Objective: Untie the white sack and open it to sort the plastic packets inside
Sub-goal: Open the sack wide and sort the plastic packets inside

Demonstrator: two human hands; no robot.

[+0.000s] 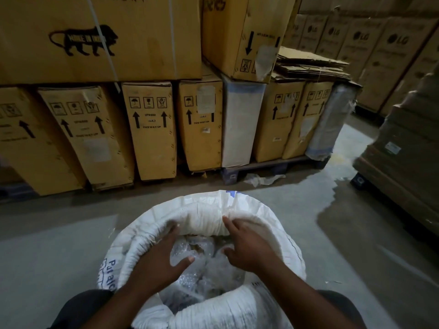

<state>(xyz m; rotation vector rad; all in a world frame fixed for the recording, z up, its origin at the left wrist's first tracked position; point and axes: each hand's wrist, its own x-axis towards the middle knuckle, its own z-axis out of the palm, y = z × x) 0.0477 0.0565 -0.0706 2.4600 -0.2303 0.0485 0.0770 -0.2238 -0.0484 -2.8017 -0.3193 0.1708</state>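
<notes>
The white woven sack (273, 224) stands on the floor right below me, its mouth wide open and its rim rolled down in a thick cuff. Several clear plastic packets (204, 262) fill the inside. My left hand (158, 255) reaches into the mouth, fingers spread against the inner left wall of the cuff, thumb over the packets. My right hand (247, 245) lies over the far right part of the rim, its fingers pressing on the rolled cloth. I cannot tell whether either hand pinches the fabric. Blue print shows on the sack's left side.
Upright cardboard boxes (149, 129) stand in a row on a dark pallet (266, 167) just beyond the sack, with larger boxes stacked on top. More cartons (401, 160) stand on the right. A scrap of plastic (263, 179) lies on the grey concrete floor (59, 245).
</notes>
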